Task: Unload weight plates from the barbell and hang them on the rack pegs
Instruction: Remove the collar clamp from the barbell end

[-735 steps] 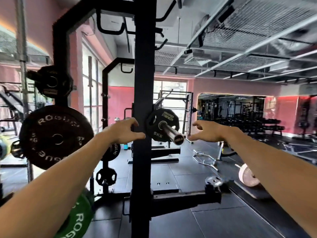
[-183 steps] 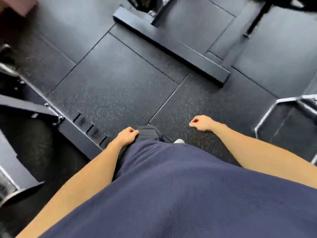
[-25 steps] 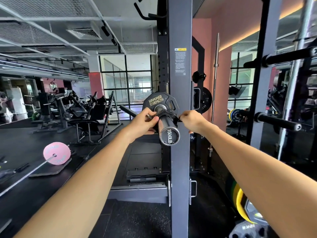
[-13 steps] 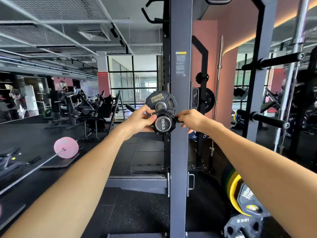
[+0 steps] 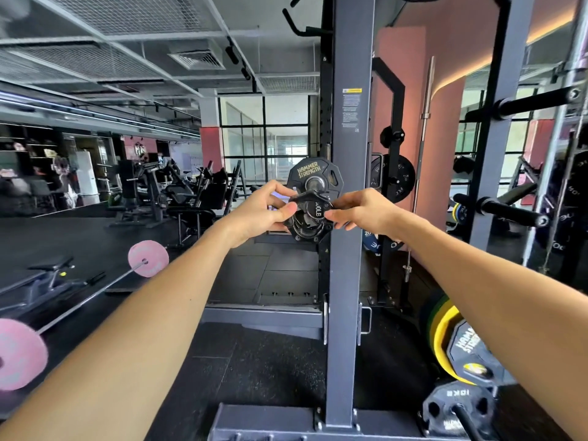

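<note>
Collar (image 5: pixel 308 218) pinched by left hand (image 5: pixel 259 211) and right hand (image 5: pixel 359 211) at near sleeve end; Hammer Strength plate (image 5: pixel 313 178) behind, not yet unloaded or hung.

I'm pinching the black collar (image 5: pixel 308 218) at the barbell's end with my left hand (image 5: pixel 261 214) and right hand (image 5: pixel 359 213), Hammer Strength plate (image 5: pixel 315 181) sitting right behind it.

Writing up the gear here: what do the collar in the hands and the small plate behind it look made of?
Collar: seemingly black moulded plastic with a slight sheen, pinched by left hand and right hand. Small plate: matte black, probably rubber or urethane coated, with gold raised lettering. Barbell sleeve through it: bare grey metal.
</note>
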Demonstrator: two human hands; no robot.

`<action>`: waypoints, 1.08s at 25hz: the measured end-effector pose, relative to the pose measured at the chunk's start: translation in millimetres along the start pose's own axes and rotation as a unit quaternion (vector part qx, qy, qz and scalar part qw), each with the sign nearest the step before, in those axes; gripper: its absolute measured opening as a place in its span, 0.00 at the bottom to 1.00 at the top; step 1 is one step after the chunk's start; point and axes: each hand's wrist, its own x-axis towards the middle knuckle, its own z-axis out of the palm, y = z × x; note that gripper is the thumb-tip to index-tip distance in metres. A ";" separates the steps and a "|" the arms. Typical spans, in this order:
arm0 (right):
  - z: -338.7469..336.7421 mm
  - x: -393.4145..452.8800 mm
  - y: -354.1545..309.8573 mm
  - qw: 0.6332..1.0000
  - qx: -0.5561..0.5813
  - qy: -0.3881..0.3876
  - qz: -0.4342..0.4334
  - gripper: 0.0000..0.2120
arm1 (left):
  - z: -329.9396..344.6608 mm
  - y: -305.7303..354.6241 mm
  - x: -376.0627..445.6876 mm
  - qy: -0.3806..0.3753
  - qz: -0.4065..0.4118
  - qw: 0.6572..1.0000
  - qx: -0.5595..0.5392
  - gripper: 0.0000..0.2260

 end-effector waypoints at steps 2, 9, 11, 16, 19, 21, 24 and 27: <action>9.1 2.2 -10.7 1.000 -0.017 -0.002 -0.005 0.12 | -13.3 2.7 -10.9 0.006 -0.009 1.000 0.004 0.13; 38.7 27.8 -48.6 0.996 -0.074 -0.022 -0.040 0.15 | -62.1 0.7 -24.7 0.038 -0.023 0.999 -0.003 0.16; 53.2 42.3 -55.6 0.994 -0.087 -0.034 -0.053 0.12 | -80.3 -9.0 -23.3 0.047 -0.030 0.998 0.008 0.17; 101.6 88.2 -64.0 0.995 -0.074 -0.040 -0.047 0.14 | -128.5 -38.9 -12.7 0.069 -0.048 0.996 0.026 0.19; 140.5 125.2 -71.8 0.998 -0.051 -0.028 -0.037 0.20 | -165.7 -65.9 -0.4 0.076 -0.060 0.995 0.021 0.19; 165.7 151.4 -75.9 0.998 -0.057 -0.007 -0.036 0.21 | -190.3 -86.3 9.9 0.077 -0.074 0.994 0.009 0.19; 197.4 181.9 -75.9 0.998 -0.054 0.019 -0.030 0.24 | -215.9 -115.0 23.1 0.077 -0.086 0.993 0.000 0.18; 226.3 209.8 -69.8 0.999 -0.039 0.017 -0.010 0.22 | -237.0 -149.0 40.4 0.081 -0.097 0.992 -0.018 0.16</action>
